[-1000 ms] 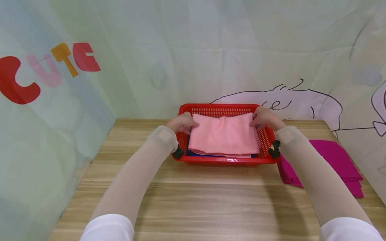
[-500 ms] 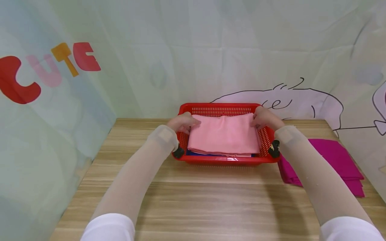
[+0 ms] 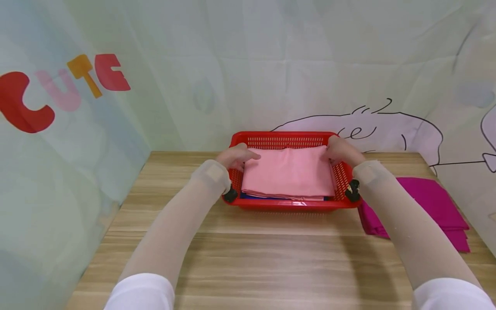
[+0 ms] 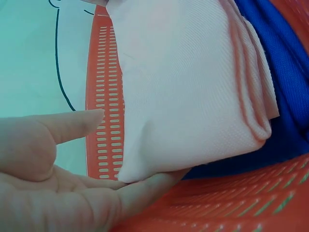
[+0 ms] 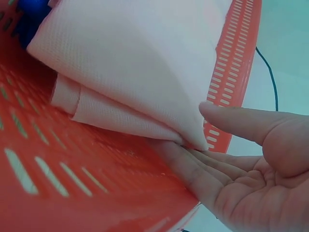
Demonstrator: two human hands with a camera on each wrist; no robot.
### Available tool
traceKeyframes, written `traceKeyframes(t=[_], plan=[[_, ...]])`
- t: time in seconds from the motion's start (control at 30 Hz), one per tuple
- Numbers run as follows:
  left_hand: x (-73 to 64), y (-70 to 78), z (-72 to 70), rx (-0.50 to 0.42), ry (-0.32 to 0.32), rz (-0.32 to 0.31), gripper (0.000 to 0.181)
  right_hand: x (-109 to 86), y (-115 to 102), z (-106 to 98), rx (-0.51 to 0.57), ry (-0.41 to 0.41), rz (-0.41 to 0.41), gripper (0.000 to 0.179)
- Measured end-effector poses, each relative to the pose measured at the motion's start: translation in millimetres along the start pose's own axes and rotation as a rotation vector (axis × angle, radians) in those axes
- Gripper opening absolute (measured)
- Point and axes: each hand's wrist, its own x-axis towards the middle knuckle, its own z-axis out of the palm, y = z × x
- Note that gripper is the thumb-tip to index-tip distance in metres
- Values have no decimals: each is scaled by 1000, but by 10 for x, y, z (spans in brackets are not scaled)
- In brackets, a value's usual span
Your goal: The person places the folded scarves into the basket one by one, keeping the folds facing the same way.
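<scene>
A folded pink cloth (image 3: 288,172) lies in a red plastic basket (image 3: 294,204), on top of a folded blue cloth (image 4: 287,82). My left hand (image 3: 234,156) is at the pink cloth's left side. In the left wrist view its thumb stands off the cloth, while its straight fingers (image 4: 145,193) touch the lower edge. At the opposite side is my right hand (image 3: 342,150). The right wrist view has its extended fingers (image 5: 193,179) along the cloth's bottom fold, between cloth and basket wall, with the thumb (image 5: 231,117) right at the cloth's edge.
To the right of the basket, a folded magenta cloth (image 3: 434,206) lies on the wooden table (image 3: 271,262), partly behind my right forearm. Black pieces (image 3: 353,190) sit at the basket's front corners. A printed curtain (image 3: 248,77) hangs close behind the basket.
My left thumb has lifted and straightened away from the pink cloth's edge. Both hands stay at the cloth's sides, and the cloth has barely shifted.
</scene>
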Motion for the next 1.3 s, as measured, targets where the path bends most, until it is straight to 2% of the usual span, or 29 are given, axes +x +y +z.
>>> traceKeyframes(t=[0.13, 0.37, 0.6, 0.87, 1.17, 1.3], plan=[[-22, 23, 0, 17, -1, 6, 74, 16, -5, 4, -19, 22, 2, 36], [-61, 56, -20, -37, -51, 29, 75, -30, -47, -31, -36, 25, 9, 37], [-86, 61, -33, -27, -32, 37, 73, -123, -92, -94, -37, 30, 6, 31], [-133, 46, -79, -31, -39, 49, 79, -180, -80, -119, 6, 64, 3, 35], [-245, 82, -111, 9, 2, 44, 80, -281, -19, -174, 80, 63, -52, 33], [-294, 80, -135, 60, 40, 74, 70, -325, 11, -217, 132, 79, -81, 36]])
